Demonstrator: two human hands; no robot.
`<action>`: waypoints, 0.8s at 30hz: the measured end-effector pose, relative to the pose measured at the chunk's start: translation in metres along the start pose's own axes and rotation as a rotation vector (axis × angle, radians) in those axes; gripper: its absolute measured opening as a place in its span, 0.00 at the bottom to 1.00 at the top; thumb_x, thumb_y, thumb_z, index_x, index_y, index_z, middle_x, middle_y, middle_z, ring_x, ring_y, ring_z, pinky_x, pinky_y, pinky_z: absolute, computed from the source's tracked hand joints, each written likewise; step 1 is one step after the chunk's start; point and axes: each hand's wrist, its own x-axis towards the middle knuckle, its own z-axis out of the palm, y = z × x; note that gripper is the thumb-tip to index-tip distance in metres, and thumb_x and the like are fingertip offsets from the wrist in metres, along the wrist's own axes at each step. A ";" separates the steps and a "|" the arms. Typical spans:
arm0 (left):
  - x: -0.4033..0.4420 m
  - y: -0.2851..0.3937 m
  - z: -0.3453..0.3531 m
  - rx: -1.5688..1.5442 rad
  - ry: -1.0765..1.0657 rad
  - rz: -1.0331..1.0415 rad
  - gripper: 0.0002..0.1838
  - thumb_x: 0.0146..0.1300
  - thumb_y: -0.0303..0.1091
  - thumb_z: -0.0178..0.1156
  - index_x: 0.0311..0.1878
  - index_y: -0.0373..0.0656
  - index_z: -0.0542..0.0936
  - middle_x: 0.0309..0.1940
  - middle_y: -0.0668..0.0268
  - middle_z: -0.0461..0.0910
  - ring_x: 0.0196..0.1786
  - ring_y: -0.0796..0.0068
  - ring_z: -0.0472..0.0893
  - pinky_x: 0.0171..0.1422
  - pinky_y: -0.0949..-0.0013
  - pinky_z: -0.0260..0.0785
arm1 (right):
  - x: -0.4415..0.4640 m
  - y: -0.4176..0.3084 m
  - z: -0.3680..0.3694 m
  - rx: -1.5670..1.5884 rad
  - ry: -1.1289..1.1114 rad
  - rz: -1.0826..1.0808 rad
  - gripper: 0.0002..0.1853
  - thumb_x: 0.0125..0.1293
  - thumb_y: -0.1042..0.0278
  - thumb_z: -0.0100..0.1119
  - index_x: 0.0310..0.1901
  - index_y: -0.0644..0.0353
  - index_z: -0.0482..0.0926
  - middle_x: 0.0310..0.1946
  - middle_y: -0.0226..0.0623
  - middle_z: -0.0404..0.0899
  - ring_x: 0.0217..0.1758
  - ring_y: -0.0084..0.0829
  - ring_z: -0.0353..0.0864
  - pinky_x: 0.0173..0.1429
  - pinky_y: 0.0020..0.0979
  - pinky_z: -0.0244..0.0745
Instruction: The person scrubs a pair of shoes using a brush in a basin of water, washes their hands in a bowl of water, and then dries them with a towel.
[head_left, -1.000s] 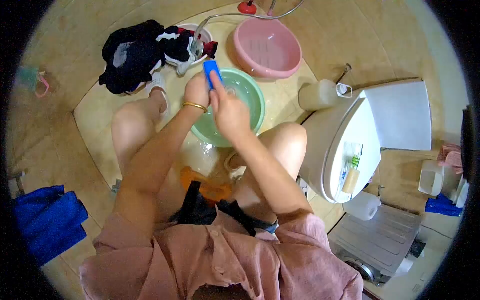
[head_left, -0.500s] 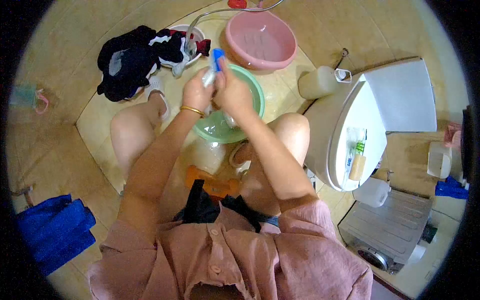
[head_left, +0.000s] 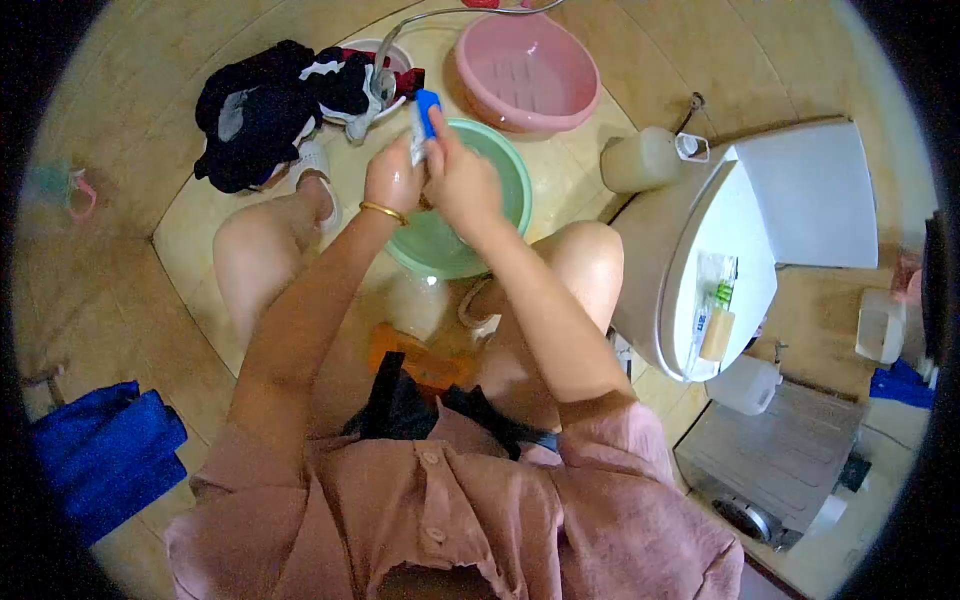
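Note:
My left hand (head_left: 395, 177), a gold bangle at its wrist, is closed around a wet white item (head_left: 417, 143), mostly hidden by my fingers. Pressed close beside it, my right hand (head_left: 463, 188) grips a narrow blue brush-like object (head_left: 428, 108), its thumb lying along the blue top. Most of that object is covered, so its exact kind is unclear. Both hands are above the left side of a light green basin (head_left: 520, 180) holding cloudy water.
A pink basin (head_left: 590, 95) stands beyond the green one. Dark clothes (head_left: 250, 120) are heaped at the left, near a shower head (head_left: 384, 85) on a hose. To the right are a jug (head_left: 640, 160) and a toilet (head_left: 660, 270). My knees flank the green basin.
My hands stay together; the blue object has tilted and shifted slightly left and up. The white item seen hanging below my right hand in the basin is no longer visible there.

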 end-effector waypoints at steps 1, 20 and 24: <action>-0.004 0.005 0.003 -0.050 0.115 0.141 0.10 0.57 0.34 0.57 0.39 0.39 0.75 0.32 0.47 0.79 0.37 0.45 0.80 0.41 0.51 0.71 | 0.002 0.002 -0.001 0.003 0.008 0.008 0.24 0.68 0.58 0.46 0.66 0.44 0.65 0.28 0.59 0.78 0.31 0.57 0.79 0.38 0.53 0.72; 0.001 0.008 0.006 -0.122 0.120 0.133 0.17 0.52 0.31 0.63 0.46 0.39 0.76 0.36 0.47 0.80 0.40 0.46 0.80 0.44 0.53 0.72 | 0.005 0.008 -0.004 0.088 0.022 0.047 0.24 0.70 0.57 0.44 0.67 0.46 0.62 0.29 0.59 0.78 0.31 0.58 0.78 0.38 0.52 0.72; 0.009 0.004 -0.002 -0.062 0.038 -0.046 0.17 0.53 0.33 0.62 0.45 0.38 0.76 0.35 0.47 0.80 0.38 0.45 0.80 0.42 0.52 0.72 | -0.026 -0.001 0.004 0.026 -0.041 -0.007 0.25 0.69 0.56 0.44 0.67 0.45 0.62 0.30 0.58 0.79 0.31 0.57 0.79 0.38 0.53 0.72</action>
